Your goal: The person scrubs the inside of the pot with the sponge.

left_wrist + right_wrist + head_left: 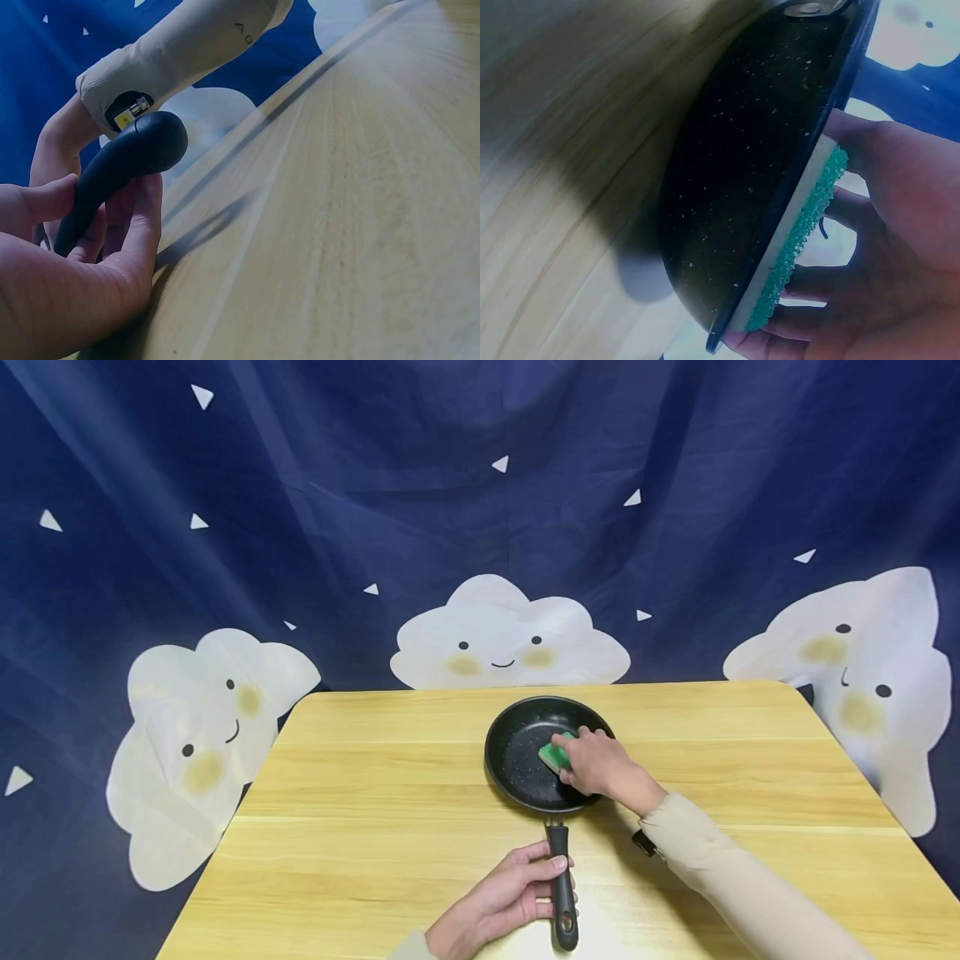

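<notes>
A black frying pan with pale specks is over the middle of the wooden table, its handle pointing toward me. My left hand grips that handle, thumb on top and fingers around the far side. In the left wrist view the handle is raised above the tabletop. Inside the pan my right hand holds a green and whitish scouring sponge. Seen from the right wrist, fingers and thumb spread along the sponge's rough green side, its pale edge near the pan rim.
The light wooden table reaches back to a dark blue curtain printed with white clouds and triangles. A beige sleeve covers the right forearm, with a small black device at the wrist.
</notes>
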